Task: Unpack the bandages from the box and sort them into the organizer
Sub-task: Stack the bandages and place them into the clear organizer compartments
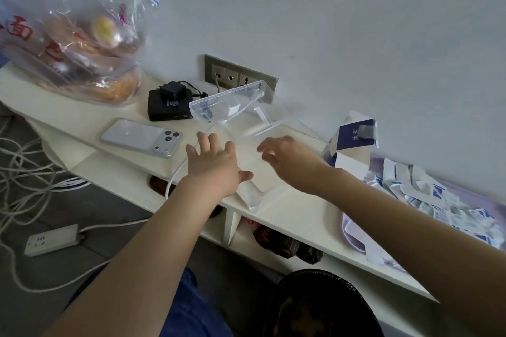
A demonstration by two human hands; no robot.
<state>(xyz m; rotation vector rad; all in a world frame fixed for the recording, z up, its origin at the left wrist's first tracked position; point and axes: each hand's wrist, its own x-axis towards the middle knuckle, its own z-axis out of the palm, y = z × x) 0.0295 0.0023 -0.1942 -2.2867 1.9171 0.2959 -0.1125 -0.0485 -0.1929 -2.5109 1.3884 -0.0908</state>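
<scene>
Desk (301,216): white, carries everything.
Organizer (232,102): clear, lid raised, seemingly unfilled; sorting judged not yet begun.
Bandages (443,200): loose heap, well right of both hands.
Box (353,142): torn open beside the heap.
Left hand (216,164): fingers spread, empty, over the organizer.
Right hand (290,161): loosely curled, empty.
Next: reach right and pick up bandages.

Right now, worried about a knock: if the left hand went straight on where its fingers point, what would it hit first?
Probably the organizer's raised clear lid, standing just beyond the left hand; depth is unclear, so take this as a guess.
</scene>
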